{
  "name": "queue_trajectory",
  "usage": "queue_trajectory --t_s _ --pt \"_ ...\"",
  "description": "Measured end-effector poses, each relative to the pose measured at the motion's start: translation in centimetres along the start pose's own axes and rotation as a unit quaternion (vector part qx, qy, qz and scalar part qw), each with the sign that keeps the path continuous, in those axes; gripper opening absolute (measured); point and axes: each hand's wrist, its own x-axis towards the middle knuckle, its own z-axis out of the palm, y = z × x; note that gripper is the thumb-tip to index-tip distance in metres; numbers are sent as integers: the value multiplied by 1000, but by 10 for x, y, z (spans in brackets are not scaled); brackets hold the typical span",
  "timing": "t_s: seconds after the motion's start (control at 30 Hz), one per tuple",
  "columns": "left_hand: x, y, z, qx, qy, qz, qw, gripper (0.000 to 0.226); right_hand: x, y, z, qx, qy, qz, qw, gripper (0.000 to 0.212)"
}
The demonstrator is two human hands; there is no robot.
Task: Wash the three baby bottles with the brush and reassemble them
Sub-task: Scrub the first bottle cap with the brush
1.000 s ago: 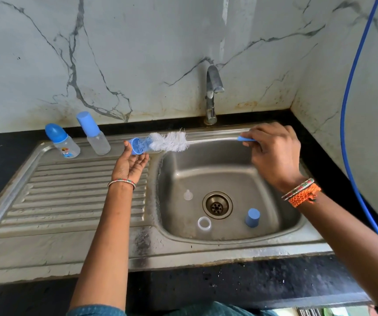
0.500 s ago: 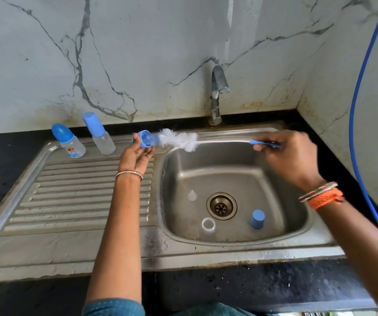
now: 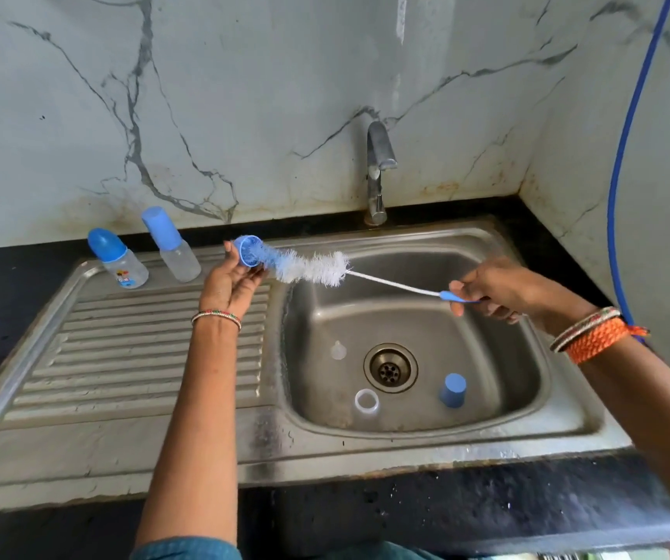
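My left hand [image 3: 230,282] pinches a small blue bottle ring [image 3: 247,249] at its fingertips, above the sink's left rim. My right hand [image 3: 495,291] grips the blue handle of a white bristle brush [image 3: 313,268], whose tip is pushed into the ring. Two assembled baby bottles [image 3: 117,258] [image 3: 171,244] with blue caps stand at the back of the drainboard. In the basin lie a clear teat [image 3: 338,350], a clear bottle on its side with its mouth towards me [image 3: 367,402] and a blue cap [image 3: 452,390].
The steel sink [image 3: 559,414] has a drain [image 3: 390,367] in the middle and a ribbed drainboard [image 3: 123,357] on the left. A tap [image 3: 378,171] stands behind the basin, no water running. A blue hose [image 3: 624,155] hangs along the right wall. Black counter surrounds the sink.
My right hand has dropped lower and to the right, tilting the brush handle downward. The brush tip stays in the blue ring, which my left hand keeps holding.
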Motion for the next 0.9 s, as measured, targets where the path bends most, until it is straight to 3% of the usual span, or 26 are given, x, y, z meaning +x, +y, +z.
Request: queue_trajectory --t_s 0.07,0.1,0.13,0.17,0.2,0.23,0.27,0.3,0.37,0.4,0.43,0.5,0.53,0.57,0.6,0.67,0.73,0.83,0.9 --pt "-1 0 -2 -18 5 -3 1000 49 2 -1 -1 -17 23 -24 999 38" --pt "0 0 -5 -27 10 -6 1000 37 2 1 1 -101 97 -101 985 33" --pt "0 0 -5 -31 17 -10 999 27 1 4 2 -221 215 -198 931 27" --pt "0 0 -4 -34 26 -10 999 23 1 7 3 -314 322 -302 840 19" --pt "1 0 -2 -33 34 -11 999 22 1 9 4 -371 391 -399 742 17" --pt "2 -1 0 -33 39 -10 999 24 3 10 4 -395 424 -466 669 21" --pt "1 -1 1 -29 38 -11 999 29 6 11 1 -396 444 -499 631 28" --pt "0 -1 3 -30 34 -13 999 37 9 12 -2 -383 461 -510 617 33" --pt "-3 -3 3 -41 32 -19 998 43 9 8 -4 -344 469 -500 642 39" --pt "-2 -4 1 -48 34 -18 998 35 7 5 -2 -329 452 -474 681 39" --pt "-3 -4 -1 -55 28 -17 998 29 6 2 -1 -304 393 -421 759 35" --pt "-6 -4 -4 -73 -9 -5 997 31 5 -6 -6 -183 142 -208 950 23" --pt "-7 -5 -5 -81 -29 0 996 35 5 -7 -10 -88 -11 -83 993 21" --pt "-8 -5 -4 -88 -42 2 995 34 6 -6 -13 -10 -114 9 993 20" --pt "-9 -5 -4 -88 -50 3 995 30 9 -2 -15 32 -162 48 985 22" --pt "-10 -5 -3 -81 -51 2 995 26 12 3 -14 3 -146 32 989 19" --pt "-7 -7 -4 -72 -30 -1 997 23 9 3 -7 -122 -25 -76 989 13" --pt "-7 -9 -2 -61 -15 -14 998 26 0 1 6 -323 197 -180 908 26" --pt "-10 -10 1 -61 -25 -20 998 22 -4 -2 12 -325 272 -217 879 14"
